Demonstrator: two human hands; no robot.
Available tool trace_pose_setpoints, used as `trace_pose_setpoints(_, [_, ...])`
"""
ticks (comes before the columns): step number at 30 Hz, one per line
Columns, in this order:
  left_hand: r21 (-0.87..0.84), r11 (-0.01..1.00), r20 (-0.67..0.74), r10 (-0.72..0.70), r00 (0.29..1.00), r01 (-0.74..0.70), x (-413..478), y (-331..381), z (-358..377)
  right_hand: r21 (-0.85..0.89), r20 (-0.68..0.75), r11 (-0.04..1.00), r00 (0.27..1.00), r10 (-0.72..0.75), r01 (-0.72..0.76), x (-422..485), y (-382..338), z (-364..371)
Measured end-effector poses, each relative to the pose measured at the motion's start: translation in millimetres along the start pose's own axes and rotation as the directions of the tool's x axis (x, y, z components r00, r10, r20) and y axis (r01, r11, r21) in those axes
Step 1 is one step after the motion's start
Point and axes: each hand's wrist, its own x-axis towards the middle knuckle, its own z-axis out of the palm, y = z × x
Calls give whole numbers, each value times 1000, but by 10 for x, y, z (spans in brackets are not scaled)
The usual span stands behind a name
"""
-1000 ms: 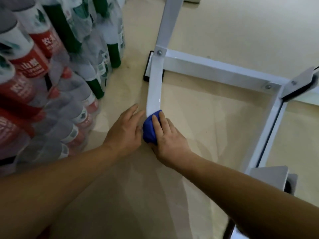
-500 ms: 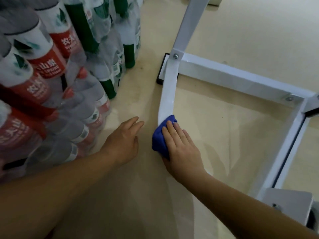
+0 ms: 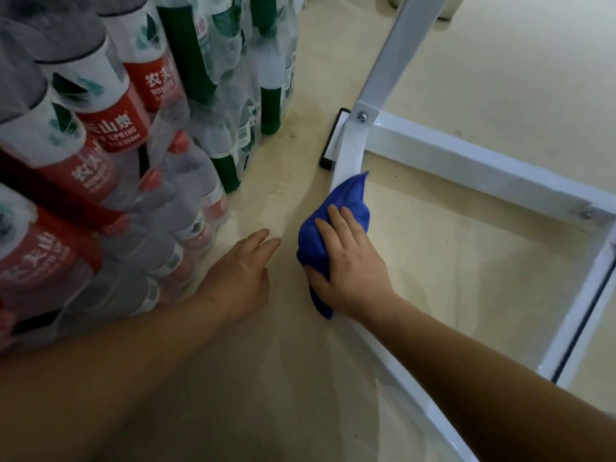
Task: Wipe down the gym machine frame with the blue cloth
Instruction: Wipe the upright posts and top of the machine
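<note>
1. The right hand (image 3: 346,258) holds the blue cloth (image 3: 348,201) down on the white frame bar (image 3: 348,151) at centre frame, with its thumb hooked round the cloth's left edge.
2. The bar runs from lower right up to the bolted corner (image 3: 362,116), and bare bar lies just above the cloth.
3. The left hand (image 3: 240,275) rests flat and empty on the floor, beside the cloth.

Beige floor (image 3: 500,78), shrink-wrapped water bottles (image 3: 110,135)
</note>
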Motion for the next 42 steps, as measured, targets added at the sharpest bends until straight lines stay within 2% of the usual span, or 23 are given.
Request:
trace_pose_setpoints(3, [13,1000,21,-2,1000,1,11,17,-3,50,-22,998,999,33,-32,-449,-15,77])
trace_pose_setpoints(5, [24,1000,45,3,999,-4,-5,2,11,23,-7,999,999,48,-47,-627,2,86])
trace_pose_setpoints(8, [55,998,68,5,998,-9,-45,-24,39,-44,-26,998,999,-40,38,-775,49,76])
trace_pose_setpoints(11, [71,997,91,-2,996,-4,-89,2,18,9,-51,997,996,-80,80,-899,68,-22])
trace_pose_setpoints(13, [65,998,95,-8,995,2,-139,78,-38,100,-52,994,998,-32,37,-965,8,-174])
trace_pose_setpoints(15, [7,1000,59,-20,998,20,-231,220,-109,228,13,964,990,138,-137,-1019,-124,-384])
trace_pose_setpoints(17, [-143,987,21,-72,997,74,-365,438,-170,432,144,835,940,309,-341,-1063,-264,-583])
trace_pose_setpoints(19, [-367,916,51,-152,987,160,-529,692,-233,582,236,680,893,383,-446,-1101,-419,-748])
trace_pose_setpoints(21, [-569,776,159,-223,962,273,-722,945,-338,674,299,540,854,425,-504,-1134,-562,-869])
trace_pose_setpoints(23, [-687,611,292,-265,919,394,-951,1163,-518,735,408,352,793,452,-579,-1194,-708,-995])
trace_pose_setpoints(25, [-728,460,408,-304,861,508,-1245,1324,-730,755,522,171,738,428,-633,-1286,-868,-1166])
trace_pose_setpoints(27, [-758,338,459,-332,825,558,-1559,1452,-923,749,586,94,723,366,-655,-1414,-1022,-1389])
trace_pose_setpoints(28, [-772,293,464,-349,814,565,-1718,1521,-1014,747,614,54,718,327,-663,-1493,-1094,-1499])
trace_pose_setpoints(30, [-771,283,453,-387,803,571,-2024,1637,-1155,722,676,-32,694,247,-692,-1679,-1237,-1718])
trace_pose_setpoints(32, [-750,341,419,-418,806,566,-2331,1744,-1289,686,709,-18,662,242,-728,-1893,-1372,-1918])
trace_pose_setpoints(34, [-745,366,398,-428,812,558,-2665,1876,-1438,684,702,30,668,246,-729,-2123,-1524,-2098])
trace_pose_setpoints(37, [-754,383,361,-437,824,533,-3176,2151,-1637,662,722,-2,638,266,-749,-2435,-1743,-2398])
trace_pose_setpoints(42, [-786,314,318,-534,783,533,-3861,2624,-1913,647,706,55,625,333,-761,-2915,-1932,-2876])
